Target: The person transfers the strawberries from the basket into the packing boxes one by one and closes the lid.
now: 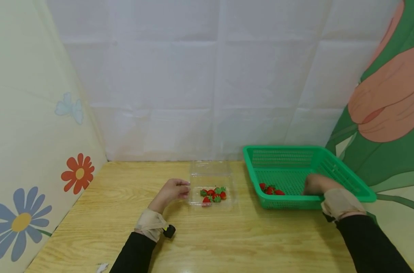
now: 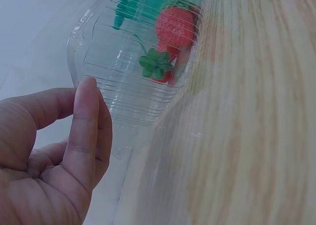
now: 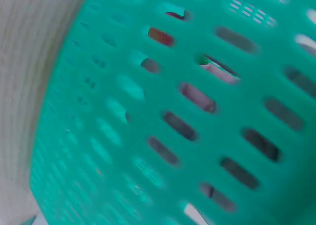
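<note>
Head view: our left hand [image 1: 171, 192] pinches clear box [image 1: 195, 198]; right hand [image 1: 314, 184] seems picking from green basket [image 1: 288, 203], grip: cannot tell; next needs gentle lift.

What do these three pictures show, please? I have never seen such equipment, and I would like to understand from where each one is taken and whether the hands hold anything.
There is no robot here, only a person's two bare hands. The widest picture comes from a camera on the head, looking forward and down. The other two come from cameras on the wrists: one shows the left hand close up, the other mostly the slotted side of the green basket.

On the wooden table stand that basket and, to its left, a clear container. Both have red strawberries inside.

The left hand has its fingertips at the container's edge; whether it grips is unclear. The right hand reaches into the basket, its fingers hidden, so I cannot say what it holds.
</note>
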### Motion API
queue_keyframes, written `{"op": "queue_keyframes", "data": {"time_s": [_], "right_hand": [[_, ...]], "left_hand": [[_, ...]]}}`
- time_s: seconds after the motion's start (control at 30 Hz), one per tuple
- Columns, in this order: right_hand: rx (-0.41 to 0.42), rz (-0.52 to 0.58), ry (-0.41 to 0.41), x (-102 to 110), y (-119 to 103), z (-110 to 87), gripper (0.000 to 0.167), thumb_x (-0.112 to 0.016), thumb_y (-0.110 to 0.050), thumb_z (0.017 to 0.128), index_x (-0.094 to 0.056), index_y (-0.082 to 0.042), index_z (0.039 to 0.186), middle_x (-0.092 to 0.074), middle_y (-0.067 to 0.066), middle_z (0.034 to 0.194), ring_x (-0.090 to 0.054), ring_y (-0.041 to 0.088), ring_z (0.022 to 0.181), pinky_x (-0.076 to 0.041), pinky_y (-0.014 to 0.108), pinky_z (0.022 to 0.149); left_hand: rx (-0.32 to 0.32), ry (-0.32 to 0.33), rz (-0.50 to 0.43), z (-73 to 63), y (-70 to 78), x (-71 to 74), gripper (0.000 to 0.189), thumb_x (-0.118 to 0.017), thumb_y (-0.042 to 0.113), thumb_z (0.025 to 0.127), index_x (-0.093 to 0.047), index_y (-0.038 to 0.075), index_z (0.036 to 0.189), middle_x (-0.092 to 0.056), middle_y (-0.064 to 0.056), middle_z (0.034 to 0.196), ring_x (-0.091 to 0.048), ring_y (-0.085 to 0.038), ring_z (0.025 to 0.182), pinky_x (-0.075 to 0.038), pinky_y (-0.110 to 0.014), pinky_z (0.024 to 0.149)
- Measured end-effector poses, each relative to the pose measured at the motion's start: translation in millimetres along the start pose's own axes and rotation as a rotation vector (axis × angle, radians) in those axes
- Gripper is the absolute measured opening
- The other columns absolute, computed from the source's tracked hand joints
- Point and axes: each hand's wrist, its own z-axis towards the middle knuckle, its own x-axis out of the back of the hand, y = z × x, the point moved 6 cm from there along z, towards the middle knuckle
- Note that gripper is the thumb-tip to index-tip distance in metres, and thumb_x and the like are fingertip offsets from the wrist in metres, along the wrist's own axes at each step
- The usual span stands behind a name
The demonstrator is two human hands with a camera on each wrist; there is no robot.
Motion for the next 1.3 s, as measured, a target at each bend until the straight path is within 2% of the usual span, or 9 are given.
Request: {"op": "queue_keyframes", "data": {"time_s": [0.13, 0.27, 0.43, 0.5, 0.57, 0.63, 0.77, 0.97, 1.3], "right_hand": [[-0.009, 0.053, 0.056, 16, -21, -16.9, 0.041, -0.068, -0.010, 0.094, -0.049, -0.017, 0.059, -0.044, -0.004, 0.057, -0.037, 0.011, 0.052, -0.036, 0.028, 0.052], [0.008, 0.071, 0.102, 31, -31, -17.3, 0.036, -0.070, -0.012, 0.094, -0.052, -0.013, 0.063, -0.052, 0.000, 0.061, -0.039, 0.014, 0.057, -0.036, 0.030, 0.054], [0.040, 0.058, 0.152, 46, -53, -18.4, 0.020, -0.072, -0.013, 0.093, -0.064, 0.003, 0.084, -0.064, 0.010, 0.080, -0.052, 0.020, 0.068, -0.044, 0.034, 0.060], [0.059, 0.048, 0.169, 51, -66, -19.2, 0.020, -0.072, -0.014, 0.094, -0.065, 0.004, 0.089, -0.063, 0.010, 0.081, -0.052, 0.020, 0.069, -0.044, 0.034, 0.060], [0.068, 0.039, 0.180, 54, -78, -19.5, 0.018, -0.071, -0.014, 0.095, -0.064, -0.001, 0.084, -0.060, 0.009, 0.077, -0.048, 0.019, 0.066, -0.040, 0.033, 0.058], [0.083, 0.019, 0.195, 58, -92, -20.6, 0.017, -0.071, -0.015, 0.095, -0.067, -0.001, 0.086, -0.062, 0.010, 0.080, -0.047, 0.019, 0.066, -0.041, 0.033, 0.058], [0.112, -0.016, 0.226, 64, -118, -21.5, 0.019, -0.072, -0.017, 0.095, -0.070, 0.002, 0.099, -0.068, 0.016, 0.094, -0.058, 0.023, 0.075, -0.049, 0.037, 0.062], [0.186, -0.043, 0.258, 63, -158, -17.5, 0.020, -0.072, -0.019, 0.095, -0.069, 0.000, 0.103, -0.069, 0.013, 0.095, -0.061, 0.021, 0.078, -0.053, 0.040, 0.066], [0.293, -0.055, 0.288, 37, -218, -0.3, 0.012, -0.073, -0.017, 0.094, -0.068, -0.006, 0.092, -0.063, 0.003, 0.080, -0.054, 0.015, 0.068, -0.047, 0.032, 0.062]], "left_hand": [[0.002, -0.002, 0.005, -0.1, 0.8, -0.1, 0.029, -0.057, -0.003, 0.100, -0.057, -0.019, 0.123, -0.068, -0.019, 0.095, -0.064, -0.011, 0.073, -0.060, -0.024, 0.068], [0.007, 0.004, 0.012, 0.5, -0.4, 0.1, 0.028, -0.057, -0.004, 0.099, -0.057, -0.018, 0.124, -0.068, -0.020, 0.096, -0.064, -0.011, 0.073, -0.060, -0.025, 0.069], [0.013, 0.009, 0.018, 0.4, -1.7, 0.5, 0.028, -0.056, -0.004, 0.099, -0.057, -0.018, 0.124, -0.068, -0.020, 0.097, -0.064, -0.011, 0.073, -0.061, -0.025, 0.070], [0.011, 0.008, 0.021, 0.0, -1.5, 0.3, 0.028, -0.056, -0.004, 0.100, -0.057, -0.018, 0.124, -0.068, -0.021, 0.097, -0.065, -0.012, 0.074, -0.061, -0.026, 0.070], [0.016, 0.011, 0.019, -0.4, -1.5, 0.1, 0.028, -0.056, -0.004, 0.100, -0.058, -0.018, 0.124, -0.068, -0.021, 0.098, -0.065, -0.013, 0.074, -0.061, -0.026, 0.071], [0.018, 0.013, 0.022, -0.7, -1.0, -0.1, 0.028, -0.057, -0.003, 0.100, -0.058, -0.017, 0.124, -0.068, -0.021, 0.098, -0.065, -0.014, 0.075, -0.061, -0.027, 0.071], [0.020, 0.018, 0.031, -0.7, 0.0, -0.4, 0.027, -0.057, -0.002, 0.100, -0.059, -0.016, 0.124, -0.068, -0.021, 0.099, -0.066, -0.015, 0.077, -0.061, -0.027, 0.072], [0.027, 0.028, 0.020, -0.3, 0.6, -0.2, 0.027, -0.057, -0.003, 0.100, -0.059, -0.016, 0.124, -0.068, -0.021, 0.099, -0.065, -0.015, 0.075, -0.061, -0.026, 0.071], [0.019, 0.007, 0.009, -0.6, 0.0, -0.3, 0.030, -0.057, -0.003, 0.100, -0.057, -0.018, 0.126, -0.067, -0.024, 0.101, -0.066, -0.014, 0.076, -0.060, -0.024, 0.069]]}}
